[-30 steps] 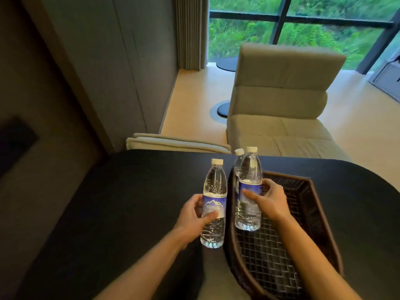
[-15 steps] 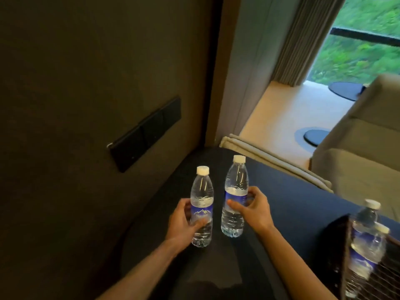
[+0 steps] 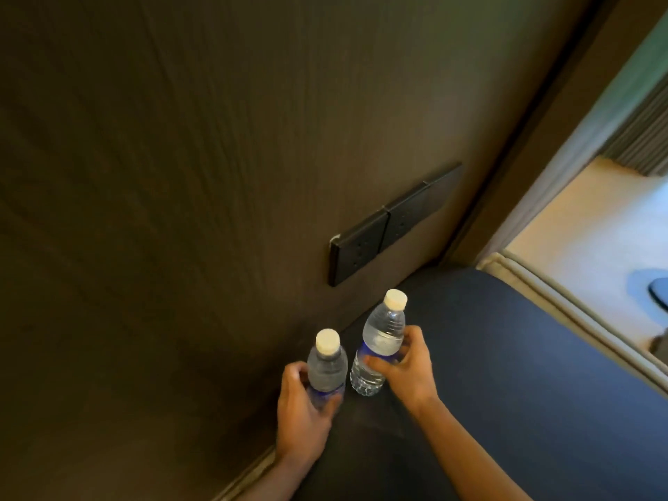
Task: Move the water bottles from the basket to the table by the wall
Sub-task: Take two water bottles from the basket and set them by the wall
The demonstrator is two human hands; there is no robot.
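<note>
Two clear water bottles with white caps and blue labels are over the dark table, close to the brown wall. My left hand grips the nearer bottle around its lower half, right beside the wall. My right hand grips the farther bottle at its label; that bottle leans slightly and its base is at the tabletop. The two bottles stand a few centimetres apart. The basket is out of view.
A black row of wall sockets sits on the wall just above the table. A beige cushion edge runs along the table's far side, with pale floor beyond it at the right.
Both hands carried their bottles left from the basket to the wall side of the table. The view swung left, so the basket and the bottles in it left the frame.
</note>
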